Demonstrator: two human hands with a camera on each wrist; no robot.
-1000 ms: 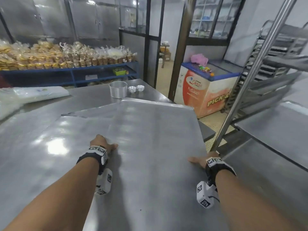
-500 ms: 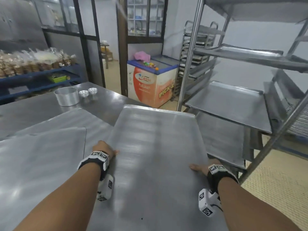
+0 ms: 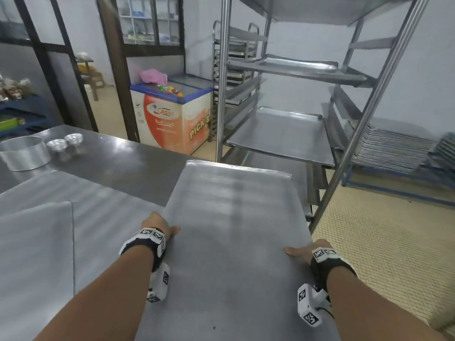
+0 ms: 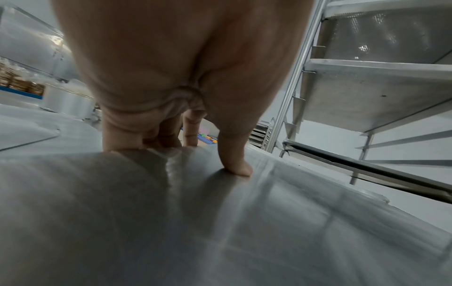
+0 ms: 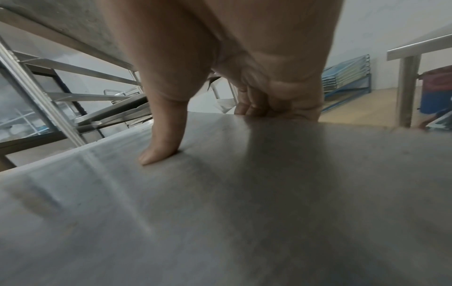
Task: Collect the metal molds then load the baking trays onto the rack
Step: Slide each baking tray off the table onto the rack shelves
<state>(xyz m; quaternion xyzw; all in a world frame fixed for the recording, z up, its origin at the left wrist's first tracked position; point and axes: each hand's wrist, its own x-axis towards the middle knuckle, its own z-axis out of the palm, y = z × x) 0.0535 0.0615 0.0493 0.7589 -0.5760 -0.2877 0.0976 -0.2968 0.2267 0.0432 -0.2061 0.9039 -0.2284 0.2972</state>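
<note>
I hold a large flat metal baking tray (image 3: pixel 234 217) level in front of me, off the table, its far end pointing at the rack (image 3: pixel 278 134). My left hand (image 3: pixel 157 223) grips its left edge, thumb on top (image 4: pixel 234 164) and fingers curled under. My right hand (image 3: pixel 299 252) grips the right edge the same way, thumb on top (image 5: pixel 156 152). Two more trays (image 3: pixel 37 237) lie on the steel table at the left. A round metal mold (image 3: pixel 23 153) and two small fluted molds (image 3: pixel 65 142) stand at the table's far left.
The rack holds trays on several of its runners, one at mid height (image 3: pixel 280 134) just beyond my tray's far end. A rack post (image 3: pixel 222 77) stands ahead, another slants at the right. A chest freezer (image 3: pixel 172 116) stands behind. Stacked trays (image 3: pixel 391 148) sit low at the right.
I have swung to the right with the tray, away from the table and towards the rack. The rack now fills the view ahead. Both hands keep their grip.
</note>
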